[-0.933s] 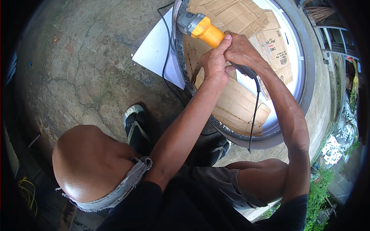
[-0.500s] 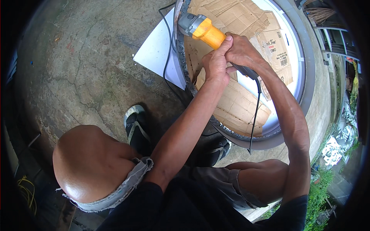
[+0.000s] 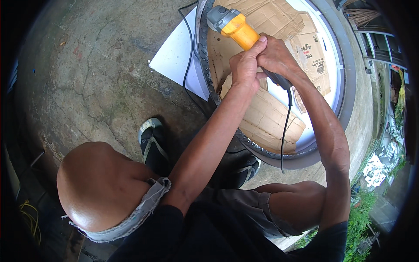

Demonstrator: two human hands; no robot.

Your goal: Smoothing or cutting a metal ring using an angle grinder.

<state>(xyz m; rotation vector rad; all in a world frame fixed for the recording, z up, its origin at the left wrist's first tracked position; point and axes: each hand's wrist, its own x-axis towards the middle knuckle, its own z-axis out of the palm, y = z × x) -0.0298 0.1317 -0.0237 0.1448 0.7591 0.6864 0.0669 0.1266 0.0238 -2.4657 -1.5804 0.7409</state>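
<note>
Both my hands grip a yellow and grey angle grinder point(image 3: 240, 32). My left hand point(image 3: 245, 65) and my right hand point(image 3: 278, 56) overlap around its body and handle, fingers closed. The grinder's grey head sits over the left edge of a round metal rim point(image 3: 203, 52), whose inner edge looks rough and speckled. Whether the head touches the rim I cannot tell, and its disc is hidden. From the dark handle end, a black cord point(image 3: 286, 126) hangs down over the rim's near side. Flattened brown cardboard point(image 3: 270, 118) lies inside the rim on a white surface.
A white sheet point(image 3: 176, 56) lies on the concrete floor point(image 3: 87, 74) left of the rim, with a black cable point(image 3: 187, 74) across it. My feet in flip-flops point(image 3: 152, 144) stand close to the rim. At right are a metal rack point(image 3: 379, 46) and green plants point(image 3: 361, 218).
The grinder has shifted slightly up and right in view, its head a little farther over the rim. Both hands keep their grip, and the hanging cord has swung slightly left.
</note>
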